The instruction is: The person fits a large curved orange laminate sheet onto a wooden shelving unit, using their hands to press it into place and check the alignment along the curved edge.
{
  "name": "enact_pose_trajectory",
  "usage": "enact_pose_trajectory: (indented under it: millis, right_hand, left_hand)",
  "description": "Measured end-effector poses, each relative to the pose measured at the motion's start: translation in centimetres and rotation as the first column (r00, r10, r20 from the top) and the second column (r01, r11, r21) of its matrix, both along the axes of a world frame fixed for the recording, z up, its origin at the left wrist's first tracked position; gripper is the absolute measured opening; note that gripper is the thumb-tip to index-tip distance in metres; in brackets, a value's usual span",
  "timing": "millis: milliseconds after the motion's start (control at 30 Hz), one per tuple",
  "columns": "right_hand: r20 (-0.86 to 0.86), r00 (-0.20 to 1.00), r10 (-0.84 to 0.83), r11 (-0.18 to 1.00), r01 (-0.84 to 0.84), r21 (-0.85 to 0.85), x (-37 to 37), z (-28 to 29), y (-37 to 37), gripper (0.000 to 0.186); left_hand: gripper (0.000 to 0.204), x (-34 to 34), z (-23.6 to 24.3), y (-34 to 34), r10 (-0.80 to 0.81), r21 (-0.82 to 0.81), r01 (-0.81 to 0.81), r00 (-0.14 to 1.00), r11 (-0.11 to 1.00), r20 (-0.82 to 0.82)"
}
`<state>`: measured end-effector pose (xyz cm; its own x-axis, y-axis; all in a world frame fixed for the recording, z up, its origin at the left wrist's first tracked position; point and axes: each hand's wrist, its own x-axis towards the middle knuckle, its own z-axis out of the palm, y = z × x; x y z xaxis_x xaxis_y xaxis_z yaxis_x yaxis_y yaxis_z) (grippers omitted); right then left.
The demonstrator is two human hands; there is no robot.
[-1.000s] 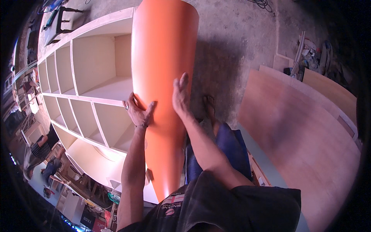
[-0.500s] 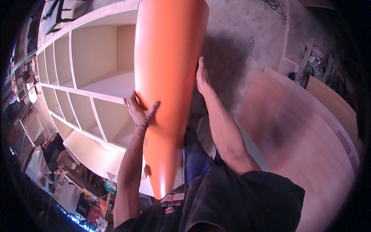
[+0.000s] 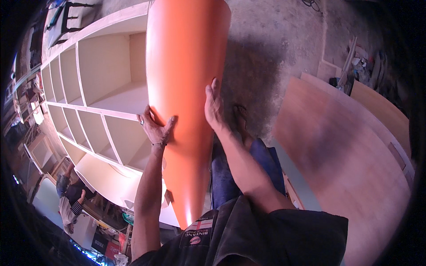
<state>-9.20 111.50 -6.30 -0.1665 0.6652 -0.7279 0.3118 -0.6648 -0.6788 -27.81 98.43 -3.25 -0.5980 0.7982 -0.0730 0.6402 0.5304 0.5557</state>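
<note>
A long glossy orange sheet (image 3: 186, 57) runs from the top of the view to my torso along the right end of a white compartmented cabinet (image 3: 102, 66). My left hand (image 3: 155, 126) grips the sheet's left edge beside a middle divider (image 3: 117, 113), thumb on the orange face and fingers bent at the edge. My right hand (image 3: 214, 104) lies against the sheet's right side a little higher, fingers stretched out and pointing away from me.
Large curved wooden panels (image 3: 341, 164) lie at right, with offcuts and clutter (image 3: 364, 62) behind on the concrete floor (image 3: 275, 35). Loose cables (image 3: 310, 4) are at top. Another person (image 3: 71, 204) bends among workbenches at lower left. A dark stool (image 3: 66, 22) stands at upper left.
My right hand went out to the right half a second ago and has come back left onto the sheet. My left hand stays at the edge. The other person has shifted.
</note>
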Motion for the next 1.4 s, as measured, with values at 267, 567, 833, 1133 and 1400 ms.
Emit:
enact_pose_trajectory:
  millis: [267,567,833,1133,1400]
  right_hand:
    - [-0.200,0.968,-0.149,0.983,0.123,-0.135,3.0,-4.6,6.5,0.079]
    - [-0.046,0.998,0.042,0.972,-0.031,0.233,-1.3,1.8,-0.4,0.079]
    - [-0.148,0.986,-0.080,0.993,0.092,0.075,0.7,-3.8,8.0,0.075]
    - [-0.210,0.977,-0.043,0.994,0.021,-0.105,3.4,-6.9,11.8,0.082]
    - [0.074,0.984,0.160,0.941,-0.174,0.289,-1.9,1.8,3.0,0.073]
  left_hand:
    - [0.102,0.6,0.4,1.5,-0.025,-0.041,0.025,1.000,0.999,0.012]
    - [0.107,0.0,0.1,0.3,-0.045,-0.021,0.044,0.998,0.999,-0.044]
    - [0.106,-0.1,0.3,0.3,-0.025,-0.055,0.024,0.999,0.998,-0.024]
    - [0.102,0.1,-0.5,1.8,-0.099,0.044,0.105,0.987,0.994,-0.124]
    - [0.092,-0.7,3.0,16.9,0.136,-0.079,-0.130,0.989,0.988,0.066]
